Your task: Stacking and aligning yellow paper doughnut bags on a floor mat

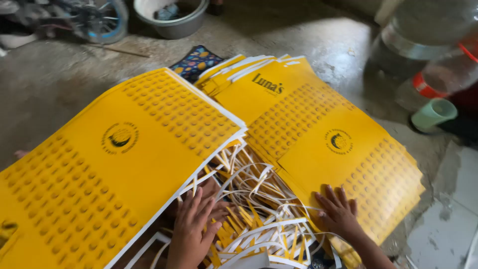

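Yellow printed sheets lie in two stacks on the concrete floor (308, 35): a left stack (119, 149) with its near edge lifted and a right stack (318, 129) fanned flat. Between them sits a tangle of white-and-yellow trimmings (259, 199), thin offcut strips. Progress, judged from the layout: both stacks look die-cut already, the waste not yet cleared from between them. Left hand (191, 229) reaches forward under the raised edge of the left stack, fingers spread and open, resting on the trimmings, gripping nothing visible. Right hand (338, 211) lies palm down on the near corner of the right stack, fingers splayed, pressing flat, holding nothing. Beyond: metal basin (172, 20), green cup (432, 114), patterned cloth (196, 62).
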